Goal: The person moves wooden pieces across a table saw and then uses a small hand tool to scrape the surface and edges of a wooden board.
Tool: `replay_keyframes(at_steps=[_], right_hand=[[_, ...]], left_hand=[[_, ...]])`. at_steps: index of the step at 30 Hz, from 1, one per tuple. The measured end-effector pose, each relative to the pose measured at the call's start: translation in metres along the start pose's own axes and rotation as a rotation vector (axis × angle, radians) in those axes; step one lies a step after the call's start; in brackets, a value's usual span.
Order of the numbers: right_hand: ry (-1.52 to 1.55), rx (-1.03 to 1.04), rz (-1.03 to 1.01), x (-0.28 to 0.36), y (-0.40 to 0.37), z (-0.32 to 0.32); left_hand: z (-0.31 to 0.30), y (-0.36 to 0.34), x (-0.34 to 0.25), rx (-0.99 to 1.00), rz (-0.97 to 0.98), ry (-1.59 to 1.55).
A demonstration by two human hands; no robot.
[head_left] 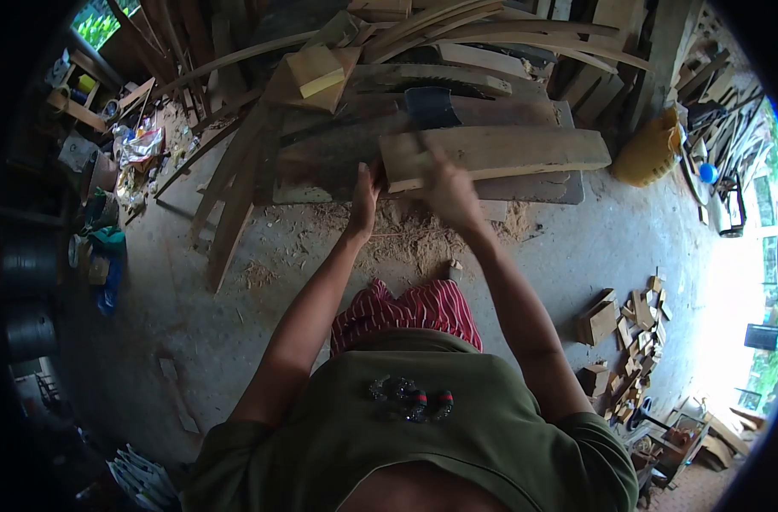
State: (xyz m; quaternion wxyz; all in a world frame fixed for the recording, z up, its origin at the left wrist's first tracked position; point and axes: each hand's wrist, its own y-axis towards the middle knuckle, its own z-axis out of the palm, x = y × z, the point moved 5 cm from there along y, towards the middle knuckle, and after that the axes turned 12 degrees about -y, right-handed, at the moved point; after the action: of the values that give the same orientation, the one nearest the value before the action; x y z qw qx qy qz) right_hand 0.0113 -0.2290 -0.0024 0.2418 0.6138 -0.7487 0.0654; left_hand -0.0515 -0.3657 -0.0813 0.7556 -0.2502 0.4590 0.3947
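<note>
A thick, slightly curved wooden board [525, 154] lies across the near side of the worktable [560, 189]. My left hand [365, 203] is at the board's left end, thumb up and fingers against the end, partly hidden by it. Smeared by motion, my right hand [453, 194] is over the board's near edge, fingers curled. A blurred dark, narrow shape runs up from it, and I cannot tell what it holds. Just beyond the board is a dark blue, flat piece [432, 108] with a curved upper edge.
A toothed circular saw blade [427, 85] shows behind the board. A wood block [315, 70] sits at the table's back left, near long curved strips [525, 32]. Sawdust and shavings [415, 235] cover the floor in front. Offcuts [636, 341] and a yellow sack [651, 152] are to the right.
</note>
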Motion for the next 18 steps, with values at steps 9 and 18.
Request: replay_keyframes(at_steps=[9,18], right_hand=[[-0.034,-0.446,0.305,-0.111,-0.053,-0.066],[-0.031,-0.048,0.061,-0.012,-0.071,0.012]], left_hand=[[-0.006,-0.001,0.006,-0.056,-0.007,0.015],[0.000,-0.003,-0.002,-0.034,-0.025,-0.053]])
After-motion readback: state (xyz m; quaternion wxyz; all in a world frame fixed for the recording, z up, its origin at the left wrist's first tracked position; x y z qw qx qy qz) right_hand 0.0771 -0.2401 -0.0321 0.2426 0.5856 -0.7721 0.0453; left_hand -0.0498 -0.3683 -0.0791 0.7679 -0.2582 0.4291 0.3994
